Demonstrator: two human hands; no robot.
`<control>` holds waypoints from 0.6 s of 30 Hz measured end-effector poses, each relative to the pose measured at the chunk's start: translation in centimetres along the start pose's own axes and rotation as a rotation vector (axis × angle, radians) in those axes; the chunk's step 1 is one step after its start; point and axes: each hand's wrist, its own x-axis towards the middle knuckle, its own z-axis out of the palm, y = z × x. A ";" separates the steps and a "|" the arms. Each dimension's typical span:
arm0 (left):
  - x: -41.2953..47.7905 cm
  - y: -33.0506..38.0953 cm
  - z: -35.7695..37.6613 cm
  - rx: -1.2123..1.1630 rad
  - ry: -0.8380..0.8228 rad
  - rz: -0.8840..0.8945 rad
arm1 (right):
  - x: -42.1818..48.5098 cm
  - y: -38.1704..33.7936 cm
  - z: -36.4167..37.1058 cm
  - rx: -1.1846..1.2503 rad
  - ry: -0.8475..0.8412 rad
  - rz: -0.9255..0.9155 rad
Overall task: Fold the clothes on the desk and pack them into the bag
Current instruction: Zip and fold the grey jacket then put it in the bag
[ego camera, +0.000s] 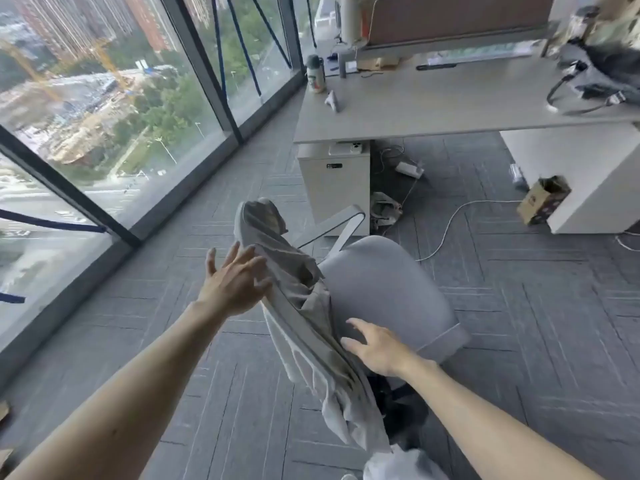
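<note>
Right now a pale grey cloth garment (304, 306) hangs draped over the back of a grey upholstered office chair (388, 292), running from the top of the backrest down toward the carpeted floor (519, 323). Both hands are out in front, one on either side of it. The left hand (235, 282) is spread wide, fingers splayed, its fingertips just touching the garment's upper left edge without closing on it. The right hand (374, 348) is likewise spread flat, palm down, its fingers resting against the garment's lower right side beside the chair seat. Neither hand pinches the fabric. Well apart from them, beyond the chair, stands the light grey worktop (433, 102), and at its far right end lies a dark grey soft bag with black straps (599, 77).
</note>
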 end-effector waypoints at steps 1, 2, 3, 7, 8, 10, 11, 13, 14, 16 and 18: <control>0.7 0.0 0.0 0.028 -0.020 0.001 | 0.9 0.2 0.2 0.020 -0.017 0.011; 1.4 0.0 0.1 0.055 -0.037 0.000 | 1.8 0.5 0.3 0.024 -0.042 0.023; 2.0 0.0 0.1 0.085 -0.060 -0.009 | 2.7 0.9 0.5 0.025 -0.074 0.041; 4.4 -0.3 -0.1 0.184 -0.131 0.003 | 5.5 2.3 1.9 0.087 -0.162 0.111; 5.2 -0.6 -0.3 0.210 -0.150 0.004 | 6.0 2.4 2.1 0.111 -0.183 0.113; 6.8 -0.9 -0.8 0.240 -0.193 -0.013 | 6.6 2.6 2.5 0.142 -0.220 0.137; 7.5 -1.0 -1.0 0.248 -0.213 -0.019 | 6.9 2.5 2.8 0.158 -0.236 0.147; 9.3 -1.1 -1.0 0.291 -0.258 0.003 | 7.3 2.6 3.6 0.198 -0.239 0.142; 10.4 -1.2 -0.9 0.310 -0.281 0.017 | 7.4 2.5 3.9 0.224 -0.224 0.145; 12.6 -1.8 -0.4 0.339 -0.319 0.042 | 7.7 2.6 4.2 0.271 -0.183 0.155; 14.5 -2.3 -0.1 0.373 -0.338 0.056 | 7.8 3.0 4.3 0.297 -0.153 0.160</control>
